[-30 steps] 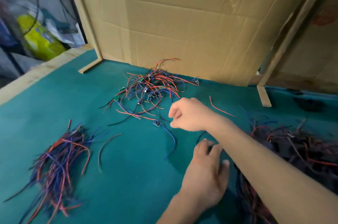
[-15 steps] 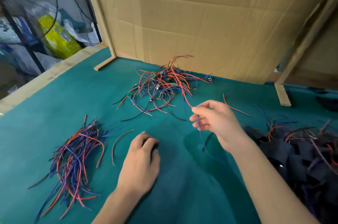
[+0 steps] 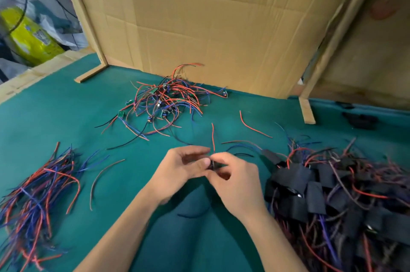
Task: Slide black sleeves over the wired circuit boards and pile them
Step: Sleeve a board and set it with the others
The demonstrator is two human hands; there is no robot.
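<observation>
While both hands' fingers (image 3: 205, 164) pinch a small black piece (image 3: 213, 165), bare green mat (image 3: 66, 116) surrounds them.

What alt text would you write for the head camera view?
Two hands, left hand and right hand, pinch a small black part with a red wire over a green table. Unsleeved circuit boards lie behind, the sleeved pile at right.

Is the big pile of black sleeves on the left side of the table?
No, the pile of black sleeves lies on the right; the left side holds loose red and blue wires.
</observation>
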